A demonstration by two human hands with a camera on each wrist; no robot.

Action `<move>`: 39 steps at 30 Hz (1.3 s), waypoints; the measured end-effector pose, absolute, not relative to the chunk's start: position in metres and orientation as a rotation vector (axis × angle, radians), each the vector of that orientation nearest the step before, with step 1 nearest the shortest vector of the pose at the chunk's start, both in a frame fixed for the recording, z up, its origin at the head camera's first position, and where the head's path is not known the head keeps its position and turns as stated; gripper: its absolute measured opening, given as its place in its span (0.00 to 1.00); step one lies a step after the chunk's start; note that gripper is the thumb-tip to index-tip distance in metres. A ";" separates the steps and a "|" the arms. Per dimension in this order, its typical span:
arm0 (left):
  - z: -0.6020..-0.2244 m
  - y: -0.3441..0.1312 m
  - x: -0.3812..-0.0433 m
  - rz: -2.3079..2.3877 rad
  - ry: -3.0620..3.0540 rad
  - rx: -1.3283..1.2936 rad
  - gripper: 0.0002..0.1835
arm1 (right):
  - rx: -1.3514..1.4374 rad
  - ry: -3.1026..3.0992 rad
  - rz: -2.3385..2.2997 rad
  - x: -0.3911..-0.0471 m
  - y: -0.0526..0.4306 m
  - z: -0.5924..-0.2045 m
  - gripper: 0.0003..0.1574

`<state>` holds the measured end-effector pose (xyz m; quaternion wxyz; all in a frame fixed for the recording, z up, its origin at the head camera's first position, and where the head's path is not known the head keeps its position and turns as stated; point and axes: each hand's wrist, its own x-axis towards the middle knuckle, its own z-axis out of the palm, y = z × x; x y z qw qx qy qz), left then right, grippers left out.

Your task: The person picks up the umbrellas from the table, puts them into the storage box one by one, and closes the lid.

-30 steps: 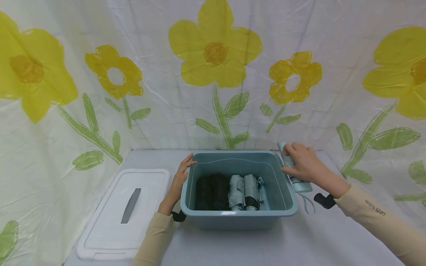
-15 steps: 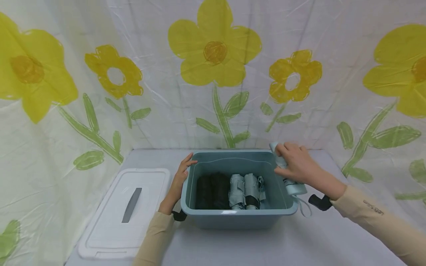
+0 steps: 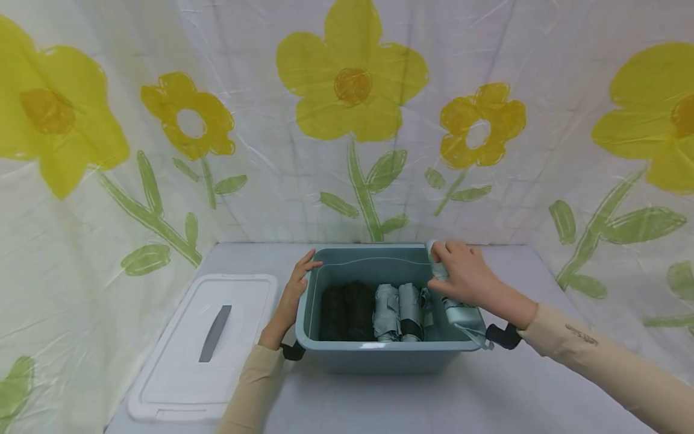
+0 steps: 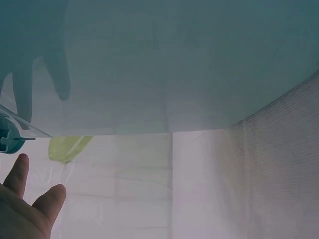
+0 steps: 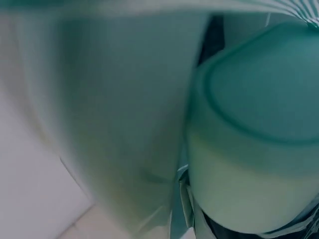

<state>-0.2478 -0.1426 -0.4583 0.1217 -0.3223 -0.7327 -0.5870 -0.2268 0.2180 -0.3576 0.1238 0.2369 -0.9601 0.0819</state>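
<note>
My right hand [image 3: 467, 274] grips a light blue folding umbrella [image 3: 462, 314] over the right end of a blue-grey plastic bin [image 3: 379, 359]. The umbrella's rounded handle end points toward me, with a thin strap hanging from it. That handle end [image 5: 254, 164] fills much of the right wrist view, beside the bin's wall [image 5: 119, 119]. On the bin's left rim rests my left hand [image 3: 294, 286], fingers extended. Inside the bin lie dark rolled bundles [image 3: 347, 310] on the left and two light blue folded umbrellas [image 3: 410, 310] beside them.
A white lid [image 3: 168, 367] with a grey handle [image 3: 214, 333] lies flat on the table left of the bin. Behind the table hangs a white curtain [image 3: 260, 199] printed with yellow flowers.
My right hand has carried the umbrella leftward from beyond the bin's right rim to above its interior. The left hand stays on the rim.
</note>
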 end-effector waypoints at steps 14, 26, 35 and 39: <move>-0.457 -0.142 -0.247 -1.712 -2.146 -0.938 0.23 | 0.747 -2.969 0.194 -0.226 0.211 -0.357 0.18; -0.456 -0.142 -0.246 -1.716 -2.144 -0.931 0.23 | 0.825 -3.023 0.197 -0.227 0.207 -0.359 0.14; -0.456 -0.144 -0.248 -1.701 -2.133 -0.938 0.23 | 0.725 -3.178 0.091 -0.235 0.197 -0.359 0.12; -0.459 -0.144 -0.247 -1.701 -2.160 -0.927 0.22 | 0.693 -3.297 0.028 -0.237 0.191 -0.361 0.10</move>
